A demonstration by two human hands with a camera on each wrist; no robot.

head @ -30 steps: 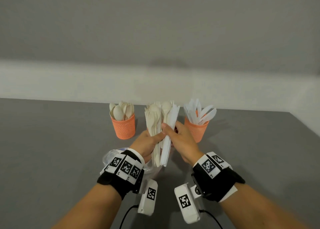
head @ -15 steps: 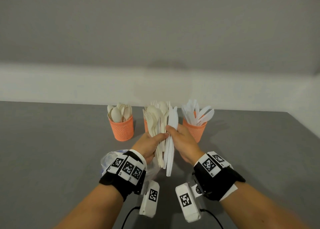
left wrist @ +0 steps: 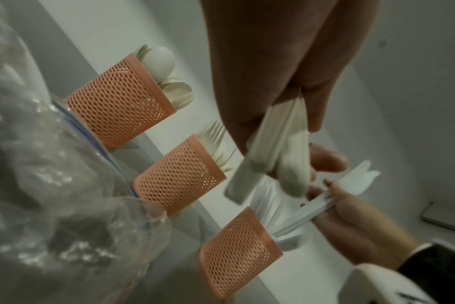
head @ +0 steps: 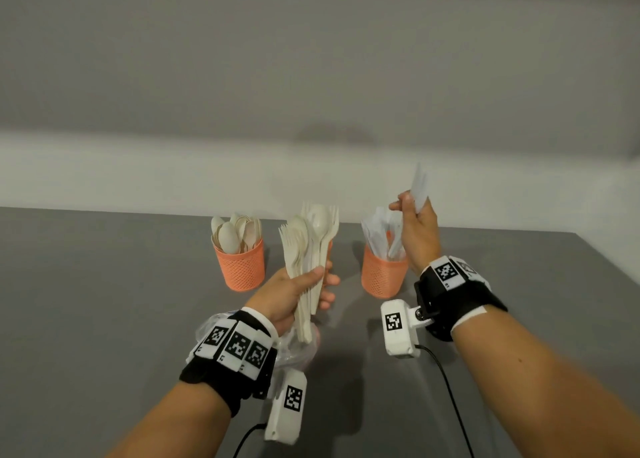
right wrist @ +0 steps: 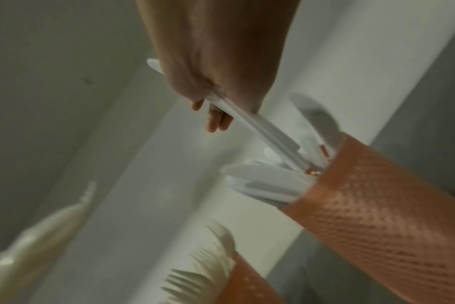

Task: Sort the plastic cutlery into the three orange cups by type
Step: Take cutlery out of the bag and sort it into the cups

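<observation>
The right hand has pulled its white knives away from the bundle, over to the 3 o'clock cup, fingers pinching them. The left hand grips the bundle, fingers wrapped around it.

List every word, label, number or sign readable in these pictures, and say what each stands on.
No readable words, brands or numbers.
Square black-and-white coded markers, patterns not text: on the left wristband, right wristband, and both white wrist camera housings.
Tiny marks beside the wristband markers: too small to read.
Orange cups and cutlery: no print visible.
</observation>
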